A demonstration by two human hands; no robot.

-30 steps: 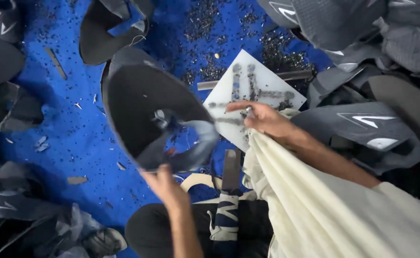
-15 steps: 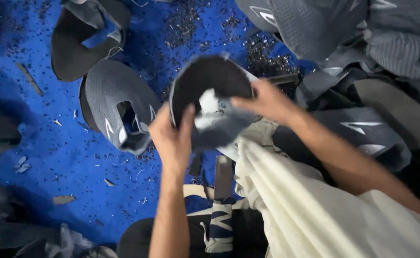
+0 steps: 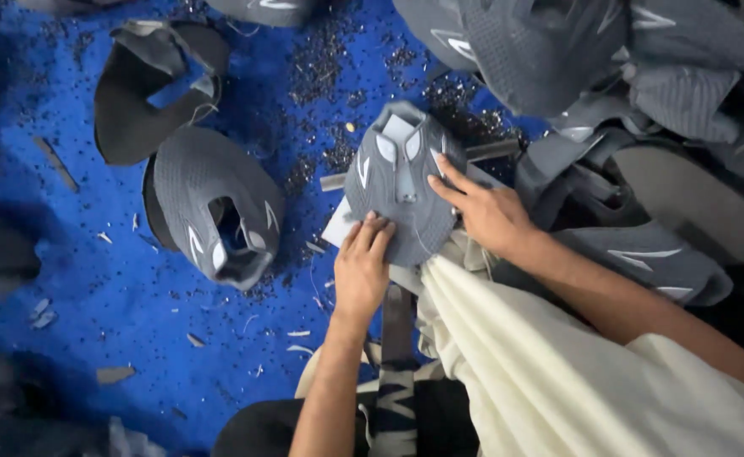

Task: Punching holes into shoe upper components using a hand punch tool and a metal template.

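Two bare hands rest on one grey shoe upper (image 3: 397, 190), which lies flat, face up, on the blue worktop (image 3: 93, 338). I take this upper as the landmark. The left hand (image 3: 362, 269) is at its lower left edge; the fingers are stretched and lie on the fabric, the hand is open and presses, it does not grip. The right hand (image 3: 484, 211) comes from the right side; its fingers are spread over the right edge of the upper, also open and flat, and the thumb side I cannot see well. So the upper lies between both hands, a little above them and touching both.

Under the upper a white sheet (image 3: 338, 227) shows at the lower left corner. Just below the upper a cream cloth (image 3: 541, 372) covers the person's lap, and a dark strap (image 3: 396, 338) with pale marks runs down from the upper between the arms.

Left of the upper, well apart, a second grey upper (image 3: 211, 211) lies with its opening toward the viewer, and above that one a dark curved piece (image 3: 135, 101) lies. Right of the upper and above it a pile of grey uppers (image 3: 643, 101) is heaped. Small dark scraps (image 3: 321, 68) are scattered on the worktop above the upper.
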